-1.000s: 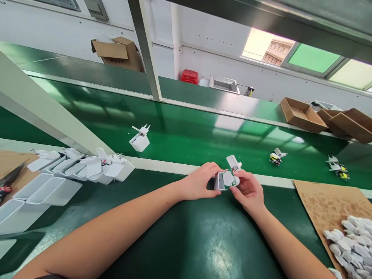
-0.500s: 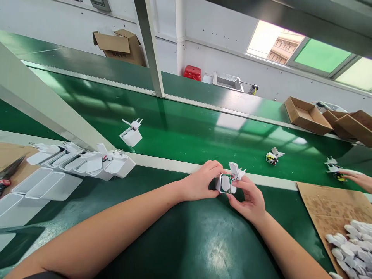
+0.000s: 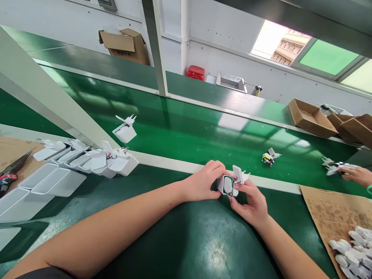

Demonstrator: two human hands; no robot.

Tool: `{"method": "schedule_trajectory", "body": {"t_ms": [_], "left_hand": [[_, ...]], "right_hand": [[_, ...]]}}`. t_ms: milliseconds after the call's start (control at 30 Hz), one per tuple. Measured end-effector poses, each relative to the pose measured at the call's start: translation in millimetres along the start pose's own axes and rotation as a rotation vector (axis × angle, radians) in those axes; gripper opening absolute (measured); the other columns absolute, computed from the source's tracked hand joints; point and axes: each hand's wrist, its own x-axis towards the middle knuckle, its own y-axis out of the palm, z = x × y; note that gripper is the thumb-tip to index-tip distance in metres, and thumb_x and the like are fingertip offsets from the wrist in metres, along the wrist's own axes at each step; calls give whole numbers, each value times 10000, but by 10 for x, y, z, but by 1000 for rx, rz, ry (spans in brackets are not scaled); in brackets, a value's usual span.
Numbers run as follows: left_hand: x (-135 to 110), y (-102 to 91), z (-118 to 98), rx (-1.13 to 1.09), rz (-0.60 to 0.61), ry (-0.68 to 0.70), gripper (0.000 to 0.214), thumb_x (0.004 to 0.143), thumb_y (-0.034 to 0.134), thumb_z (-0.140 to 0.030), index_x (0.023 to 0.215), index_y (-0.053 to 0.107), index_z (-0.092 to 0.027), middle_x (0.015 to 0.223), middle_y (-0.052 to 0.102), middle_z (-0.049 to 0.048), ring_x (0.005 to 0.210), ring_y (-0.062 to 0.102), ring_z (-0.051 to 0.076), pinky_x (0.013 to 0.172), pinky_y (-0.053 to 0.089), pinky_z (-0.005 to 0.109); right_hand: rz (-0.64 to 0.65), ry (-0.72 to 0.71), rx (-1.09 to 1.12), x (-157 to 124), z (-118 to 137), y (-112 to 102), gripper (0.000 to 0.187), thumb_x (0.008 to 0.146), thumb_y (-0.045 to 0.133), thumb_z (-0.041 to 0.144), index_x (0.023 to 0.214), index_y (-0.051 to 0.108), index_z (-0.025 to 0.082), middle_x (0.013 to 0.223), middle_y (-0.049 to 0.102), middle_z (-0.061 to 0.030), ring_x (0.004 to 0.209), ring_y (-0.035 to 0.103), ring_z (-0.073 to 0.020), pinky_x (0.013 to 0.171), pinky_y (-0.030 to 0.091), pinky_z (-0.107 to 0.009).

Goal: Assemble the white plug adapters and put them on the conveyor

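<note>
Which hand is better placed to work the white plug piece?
Right, probably: the right hand sits just below the plug piece, while the left hand holds the casing from its far side.

Glossy green belt [image 3: 186, 128], smooth white plastic casing [image 3: 224, 185]

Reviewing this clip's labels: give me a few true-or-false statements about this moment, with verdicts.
1. The left hand and right hand hold a white plug casing with a green circuit board in it. True.
2. The right hand is empty. False: it holds the casing.
3. A co-worker's hand touches a white-pronged part on the belt. True.
4. The pile of white parts lies at the far left. False: the white parts lie at the right, on a cardboard sheet.
5. A row of white casings stands at the left. True.
</note>
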Motion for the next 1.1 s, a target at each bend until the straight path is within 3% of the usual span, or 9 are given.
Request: {"method": "schedule_trajectory", "body": {"t_ms": [533,1100], "left_hand": [[1,-4,26,6,-7,26,677,819,828,-151,1441,589,-271,1347,590,93,1293,553,296,1129,515,451],[-5,1,30,20,12,25,667,822,819,-149,1436,587,-270,1354,580,97,1296,543,301,1131,508,450]], "right_hand": [[7,-17,-13,-18,-27,-12,513,870,786,39,1318,677,263,1239,789,-122,1175,792,-286,1007,660,-436],[20,-43,-48,-41,-53,-11,514,874,785,28,1325,674,249,1258,760,-139,1197,769,-289,963,666,-413]]}}
